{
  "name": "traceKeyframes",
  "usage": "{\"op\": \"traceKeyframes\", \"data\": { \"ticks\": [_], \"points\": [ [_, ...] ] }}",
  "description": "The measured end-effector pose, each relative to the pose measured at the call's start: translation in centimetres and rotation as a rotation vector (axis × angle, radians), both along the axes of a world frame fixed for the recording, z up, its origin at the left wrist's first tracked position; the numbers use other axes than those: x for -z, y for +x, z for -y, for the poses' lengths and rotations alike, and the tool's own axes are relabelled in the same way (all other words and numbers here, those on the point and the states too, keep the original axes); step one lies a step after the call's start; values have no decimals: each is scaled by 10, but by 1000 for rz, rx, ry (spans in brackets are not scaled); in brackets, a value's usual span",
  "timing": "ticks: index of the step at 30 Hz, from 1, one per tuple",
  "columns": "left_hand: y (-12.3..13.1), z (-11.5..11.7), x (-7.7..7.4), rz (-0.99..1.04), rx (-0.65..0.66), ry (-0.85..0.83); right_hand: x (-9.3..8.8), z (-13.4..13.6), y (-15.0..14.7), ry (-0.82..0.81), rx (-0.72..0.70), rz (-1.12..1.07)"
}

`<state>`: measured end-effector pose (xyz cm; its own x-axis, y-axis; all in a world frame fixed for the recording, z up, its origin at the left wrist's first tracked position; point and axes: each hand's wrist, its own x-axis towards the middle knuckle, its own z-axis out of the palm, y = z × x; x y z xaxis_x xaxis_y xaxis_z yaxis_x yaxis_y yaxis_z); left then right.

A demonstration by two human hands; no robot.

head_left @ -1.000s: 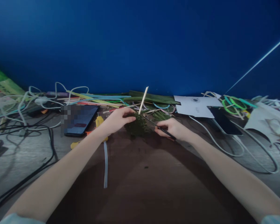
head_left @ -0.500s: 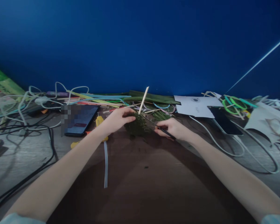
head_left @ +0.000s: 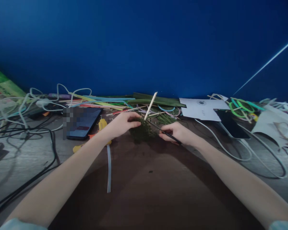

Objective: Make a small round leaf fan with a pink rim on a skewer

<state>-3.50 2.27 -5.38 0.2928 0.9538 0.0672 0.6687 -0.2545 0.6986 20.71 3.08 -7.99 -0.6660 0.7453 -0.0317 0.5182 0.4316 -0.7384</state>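
Closest to me, a pale blue sleeve (head_left: 21, 225) edges into view at the wearer's left, and both bare forearms stretch out over the brown bench (head_left: 144, 198). A tiny dark scrap (head_left: 150, 172) lies by itself between them, and off to the left a clear strip (head_left: 108, 172) runs towards the wearer from the yellow tool (head_left: 102, 124), which sits partly behind the left wrist. Black cables (head_left: 54, 147) trail down the far left side. Out in the middle, the right hand (head_left: 175, 132) is closed on a black tool (head_left: 170, 136), its thin end slanting up and leftward to the foot of a pale stick (head_left: 150, 106). That stick leans up and a little to the right from the green tuft (head_left: 144, 132), which is between the two hands, dark and too blurred to make out well. The left hand (head_left: 123, 124) has its thumb and fingers at the tuft's upper left edge; whether they pinch it I can't tell. A phone (head_left: 88, 123) lies left of the yellow tool, a second phone (head_left: 231, 124) well to the right, beside white paper (head_left: 201, 110). Behind the hands come green stems (head_left: 166, 119), then long leaves (head_left: 156, 99) along the foot of a blue wall (head_left: 144, 48).
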Motion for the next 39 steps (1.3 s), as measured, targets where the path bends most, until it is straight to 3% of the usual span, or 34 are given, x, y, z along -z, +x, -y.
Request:
{"op": "traceKeyframes", "data": {
  "ticks": [7, 18, 27, 34, 39],
  "points": [
    [1, 2, -3, -6, -11, -8, 0, -1, 0, 77, -15, 1],
    [3, 2, 2, 72, 35, -58, 4, 2, -1, -118, 29, -30],
    [2, 2, 2, 107, 81, -80, 0, 2, -2, 25, 3, -28],
    [0, 1, 1, 58, 33, -74, 3, 1, -1, -135, 65, -49],
    [-4, -3, 6, 80, -50, -80, 4, -5, 1, -153, 148, -119]
  ]
}}
